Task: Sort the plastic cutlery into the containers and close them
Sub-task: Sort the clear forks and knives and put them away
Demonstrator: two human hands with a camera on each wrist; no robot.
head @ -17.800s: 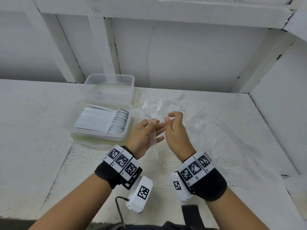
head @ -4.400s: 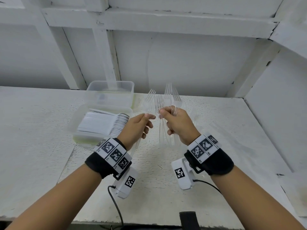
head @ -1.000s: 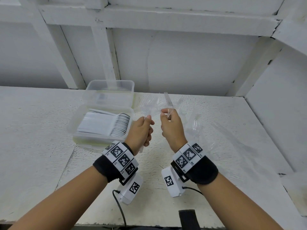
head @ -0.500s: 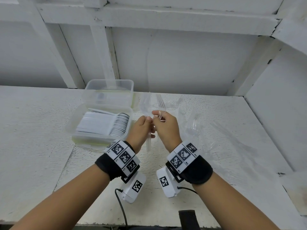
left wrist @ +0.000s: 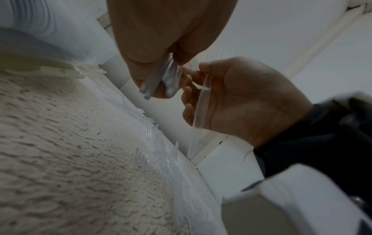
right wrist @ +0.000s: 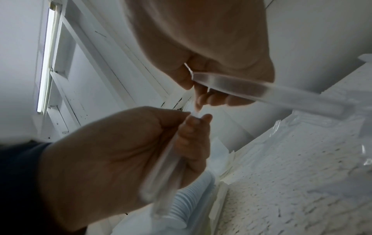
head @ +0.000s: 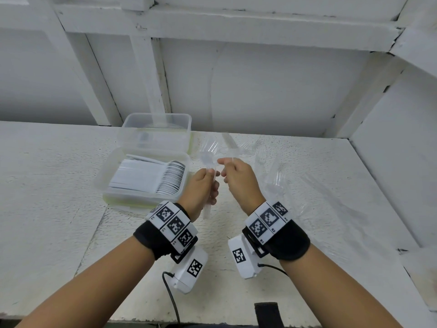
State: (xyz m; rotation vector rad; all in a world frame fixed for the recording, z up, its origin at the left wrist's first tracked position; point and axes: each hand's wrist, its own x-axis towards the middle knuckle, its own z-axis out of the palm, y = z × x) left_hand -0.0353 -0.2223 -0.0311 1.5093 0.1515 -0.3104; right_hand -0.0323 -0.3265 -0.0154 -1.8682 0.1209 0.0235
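Note:
My left hand (head: 211, 176) grips a small bundle of clear plastic forks (head: 207, 210), heads up and handles hanging below the palm. In the left wrist view the bundle (left wrist: 159, 79) shows under my curled fingers. My right hand (head: 224, 163) pinches a single clear fork (head: 227, 141) just right of the bundle, its handle (right wrist: 261, 90) slanting across the right wrist view. The two hands are nearly touching above the table. A clear container (head: 142, 200) to the left holds a packed row of white spoons (head: 165, 178). Behind it stands a second clear container (head: 156, 119), which looks empty.
Loose clear forks (head: 272, 183) lie scattered on the white table (head: 59, 209) to the right of my hands, hard to make out against it. White walls close the back and right side. A black object (head: 267, 313) sits at the front edge.
Over the last second my right hand brought its fork leftward toward the bundle in my left hand. The hands met and now sit a finger's width apart. The containers have not moved.

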